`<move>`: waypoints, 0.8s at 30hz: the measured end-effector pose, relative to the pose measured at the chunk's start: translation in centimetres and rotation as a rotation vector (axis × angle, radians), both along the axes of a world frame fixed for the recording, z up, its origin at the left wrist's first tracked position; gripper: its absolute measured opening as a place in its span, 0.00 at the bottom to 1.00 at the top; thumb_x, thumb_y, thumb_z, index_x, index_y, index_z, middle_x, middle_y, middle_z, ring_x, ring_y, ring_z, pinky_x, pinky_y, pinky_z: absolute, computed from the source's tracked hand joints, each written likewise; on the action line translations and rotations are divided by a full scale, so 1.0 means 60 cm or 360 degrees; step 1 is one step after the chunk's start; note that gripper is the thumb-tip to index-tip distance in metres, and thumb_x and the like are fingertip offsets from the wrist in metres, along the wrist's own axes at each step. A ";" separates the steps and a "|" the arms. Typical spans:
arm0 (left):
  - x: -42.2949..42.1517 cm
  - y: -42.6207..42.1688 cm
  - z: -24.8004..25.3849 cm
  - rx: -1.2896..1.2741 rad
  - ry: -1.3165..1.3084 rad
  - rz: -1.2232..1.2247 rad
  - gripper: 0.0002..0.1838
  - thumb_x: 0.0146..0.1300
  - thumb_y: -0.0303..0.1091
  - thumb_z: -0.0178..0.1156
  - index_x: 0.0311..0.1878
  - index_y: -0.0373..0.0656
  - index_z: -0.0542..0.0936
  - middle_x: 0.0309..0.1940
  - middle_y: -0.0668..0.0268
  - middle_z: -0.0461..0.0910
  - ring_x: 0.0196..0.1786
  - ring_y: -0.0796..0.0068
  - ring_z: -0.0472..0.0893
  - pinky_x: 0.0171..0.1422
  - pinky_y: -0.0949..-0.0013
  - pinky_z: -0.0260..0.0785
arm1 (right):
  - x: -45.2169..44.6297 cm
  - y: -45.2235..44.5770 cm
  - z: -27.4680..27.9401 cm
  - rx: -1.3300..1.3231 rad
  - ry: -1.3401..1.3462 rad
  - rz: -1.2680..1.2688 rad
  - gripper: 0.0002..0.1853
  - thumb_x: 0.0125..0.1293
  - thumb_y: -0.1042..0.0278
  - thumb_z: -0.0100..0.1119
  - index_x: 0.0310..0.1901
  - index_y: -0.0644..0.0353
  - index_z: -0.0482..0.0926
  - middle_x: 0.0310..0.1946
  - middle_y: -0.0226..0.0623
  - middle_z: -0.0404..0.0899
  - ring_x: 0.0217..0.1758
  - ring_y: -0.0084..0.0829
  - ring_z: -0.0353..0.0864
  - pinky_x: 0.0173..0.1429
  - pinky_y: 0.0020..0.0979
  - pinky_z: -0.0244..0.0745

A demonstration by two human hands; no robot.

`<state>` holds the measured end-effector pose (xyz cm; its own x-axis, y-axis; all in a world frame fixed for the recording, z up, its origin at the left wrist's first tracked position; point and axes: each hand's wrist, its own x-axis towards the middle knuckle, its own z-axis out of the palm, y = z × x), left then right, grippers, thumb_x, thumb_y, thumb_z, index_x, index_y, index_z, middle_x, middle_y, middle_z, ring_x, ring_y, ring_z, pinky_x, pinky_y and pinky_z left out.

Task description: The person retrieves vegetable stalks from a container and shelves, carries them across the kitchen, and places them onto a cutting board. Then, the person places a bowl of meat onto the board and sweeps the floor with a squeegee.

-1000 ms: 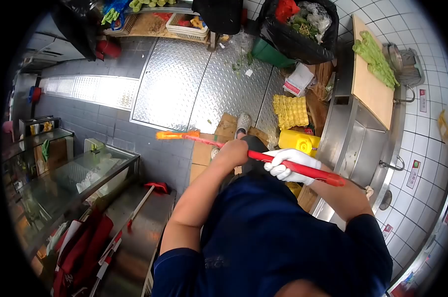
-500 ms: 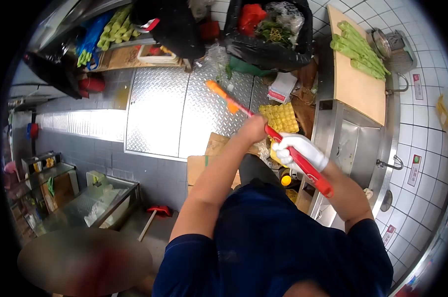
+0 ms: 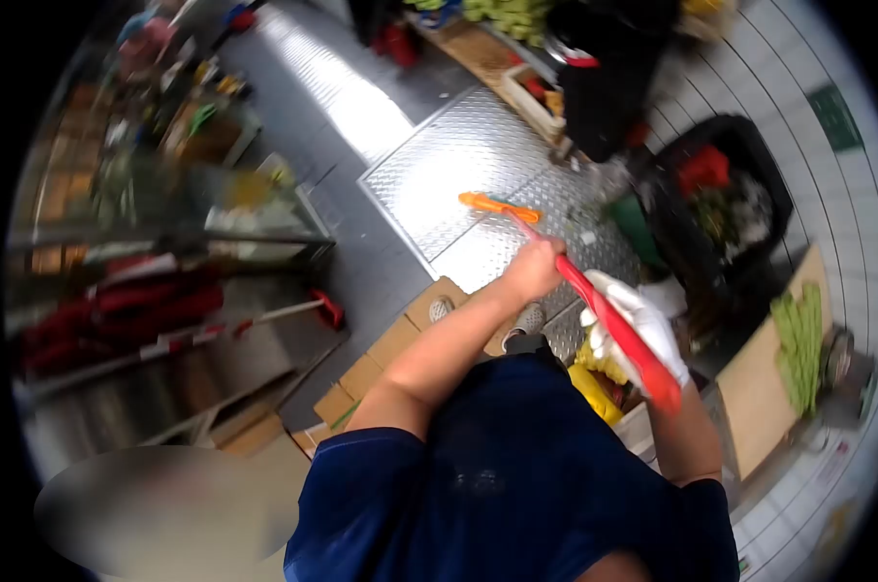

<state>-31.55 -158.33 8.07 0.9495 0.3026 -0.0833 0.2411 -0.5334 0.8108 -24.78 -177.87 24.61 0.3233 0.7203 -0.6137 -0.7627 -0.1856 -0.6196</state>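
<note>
I hold a long red-handled floor tool [image 3: 613, 315] slantwise in front of me. Its narrow orange head [image 3: 499, 208] is over the metal floor plate [image 3: 439, 175]; whether it touches the plate I cannot tell. My bare left hand [image 3: 536, 269] is wrapped round the thin part of the shaft. Farther up, near the thick red end, my right hand [image 3: 642, 330] grips the handle in a white glove. Blur hides the detail of the head.
Flattened cardboard [image 3: 381, 364] lies by my feet. To the right stand a black-lined bin [image 3: 671, 218] with waste and a board [image 3: 749, 417] bearing green vegetables [image 3: 798, 339]. A red dustpan [image 3: 329, 310] is at the left, and a crate [image 3: 541, 97] is at the back.
My view has swung to the left, so bin and board appear farther right and lower. The tool's orange head has turned from lengthwise to more crosswise. Both hands keep their grip.
</note>
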 end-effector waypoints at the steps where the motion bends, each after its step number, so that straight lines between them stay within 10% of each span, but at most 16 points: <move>1: -0.017 0.035 -0.005 -0.0004 0.0029 0.0155 0.05 0.58 0.29 0.64 0.33 0.36 0.82 0.34 0.49 0.84 0.36 0.47 0.85 0.43 0.52 0.77 | 0.001 0.016 0.001 0.0009 -0.0335 0.0087 0.29 0.80 0.63 0.49 0.76 0.66 0.60 0.39 0.38 0.82 0.32 0.24 0.82 0.36 0.25 0.79; 7: -0.185 0.310 -0.011 0.0238 0.0385 0.0340 0.19 0.72 0.45 0.59 0.48 0.35 0.84 0.33 0.56 0.85 0.35 0.65 0.85 0.45 0.61 0.77 | -0.049 0.135 -0.059 0.0394 -0.0108 0.0128 0.24 0.79 0.69 0.45 0.73 0.69 0.64 0.57 0.49 0.81 0.51 0.37 0.87 0.58 0.35 0.84; 8: -0.205 0.326 0.005 0.0084 0.0397 0.0380 0.16 0.70 0.40 0.62 0.46 0.35 0.86 0.36 0.51 0.86 0.40 0.51 0.85 0.47 0.57 0.76 | -0.083 0.155 -0.127 0.0567 0.0174 0.0162 0.26 0.78 0.66 0.49 0.73 0.67 0.63 0.56 0.49 0.82 0.52 0.40 0.87 0.60 0.37 0.84; 9: -0.234 0.350 -0.014 0.0131 0.0366 0.0277 0.17 0.70 0.41 0.62 0.47 0.34 0.85 0.34 0.52 0.86 0.41 0.57 0.85 0.46 0.59 0.76 | -0.115 0.199 -0.104 0.0385 0.0250 0.0255 0.35 0.74 0.64 0.59 0.76 0.64 0.58 0.64 0.51 0.76 0.62 0.42 0.82 0.66 0.40 0.79; 12: -0.291 0.378 -0.020 -0.0247 0.0464 0.0197 0.16 0.70 0.40 0.63 0.49 0.35 0.86 0.34 0.59 0.86 0.37 0.70 0.83 0.41 0.65 0.76 | -0.226 0.308 -0.064 0.0599 -0.1471 0.0177 0.52 0.59 0.64 0.75 0.79 0.61 0.52 0.73 0.49 0.62 0.73 0.44 0.68 0.76 0.44 0.66; 15: -0.312 0.364 -0.060 -0.0329 0.0025 0.0117 0.08 0.66 0.25 0.65 0.46 0.35 0.85 0.39 0.64 0.85 0.35 0.77 0.80 0.40 0.67 0.75 | -0.265 0.406 -0.025 0.0762 -0.2130 0.0172 0.57 0.50 0.69 0.77 0.79 0.63 0.52 0.67 0.47 0.66 0.69 0.46 0.69 0.72 0.46 0.66; 17: -0.299 0.389 0.002 -0.0372 0.0380 -0.0448 0.13 0.67 0.24 0.66 0.53 0.37 0.80 0.59 0.54 0.83 0.52 0.71 0.82 0.59 0.68 0.75 | -0.293 0.472 -0.038 0.0874 -0.2141 0.0203 0.40 0.53 0.76 0.70 0.70 0.59 0.67 0.45 0.42 0.75 0.54 0.45 0.76 0.56 0.46 0.71; 20: -0.306 0.354 0.020 0.0091 -0.0144 -0.0488 0.22 0.67 0.23 0.65 0.64 0.37 0.76 0.61 0.53 0.81 0.55 0.68 0.82 0.62 0.66 0.75 | -0.326 0.494 -0.078 0.1027 -0.2015 0.0576 0.18 0.54 0.80 0.65 0.48 0.60 0.80 0.38 0.42 0.80 0.49 0.47 0.79 0.56 0.44 0.74; 24: -0.361 0.400 -0.009 -0.1412 0.0653 0.0010 0.24 0.79 0.35 0.52 0.73 0.34 0.69 0.66 0.50 0.75 0.65 0.58 0.78 0.71 0.59 0.70 | -0.382 0.507 -0.178 0.1003 -0.2301 0.0412 0.12 0.56 0.74 0.63 0.44 0.56 0.82 0.39 0.41 0.82 0.50 0.46 0.81 0.55 0.45 0.75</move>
